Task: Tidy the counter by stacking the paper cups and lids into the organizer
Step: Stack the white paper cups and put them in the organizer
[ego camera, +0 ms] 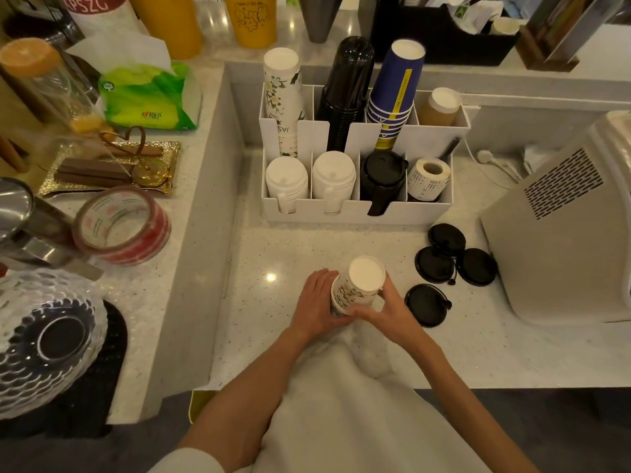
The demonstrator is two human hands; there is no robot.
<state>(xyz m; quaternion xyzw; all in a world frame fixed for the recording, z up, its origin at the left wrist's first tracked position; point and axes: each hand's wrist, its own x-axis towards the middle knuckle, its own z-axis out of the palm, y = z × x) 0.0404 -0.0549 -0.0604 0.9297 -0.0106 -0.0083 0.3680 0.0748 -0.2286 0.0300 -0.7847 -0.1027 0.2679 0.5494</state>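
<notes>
While your left hand [316,302] and right hand [389,307] clasp it from either side, the floral paper cup stack [356,288] stands upside down on the speckled surface [290,247], bottom facing up, well short of the white organizer [355,213]. Organizer, rear row: floral cups [283,97], black cups [346,87], blue cups [396,87], a brown cup [440,107]. Front row: white lids [286,180], more white lids [334,177], black lids [384,174], a label roll [428,177]. Loose to your right: four black lids [447,257] lie flat beside a white appliance [563,233].
</notes>
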